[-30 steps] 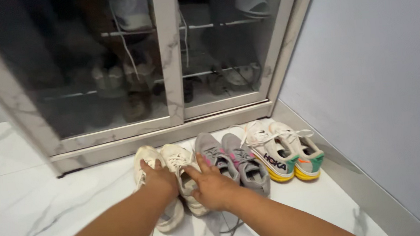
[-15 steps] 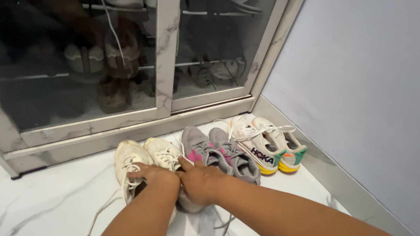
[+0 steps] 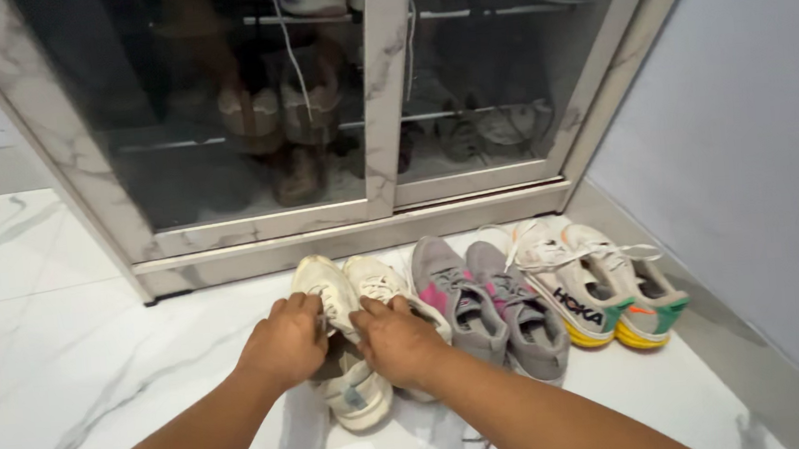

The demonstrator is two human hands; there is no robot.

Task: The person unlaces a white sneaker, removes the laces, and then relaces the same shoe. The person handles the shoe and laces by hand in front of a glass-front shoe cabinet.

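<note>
- Both hands have closed in since a moment ago: my left hand [image 3: 285, 343] and right hand [image 3: 397, 341] now grip the cream sneakers [image 3: 353, 352] at their collars, for lifting together.
- They sit on the marble floor [image 3: 69, 374], beside the grey sneakers [image 3: 492, 307], before the shoe cabinet [image 3: 381, 112].

I see open marble floor [image 3: 79, 373] to the left of my left hand [image 3: 285, 343], nothing standing there, so that side is free to pass. Ahead, the cabinet [image 3: 381, 174] with its shut glass doors blocks the way just behind the cream sneakers [image 3: 353, 352] (their toes nearly meet its base). To the right of my right hand [image 3: 397, 341] the row is packed: grey sneakers [image 3: 496, 307] just beside the cream pair, then white sneakers with yellow soles [image 3: 604, 284], then the blue-grey wall [image 3: 755, 149]. Between the white pair and the wall only a narrow strip of floor stays open.
</note>
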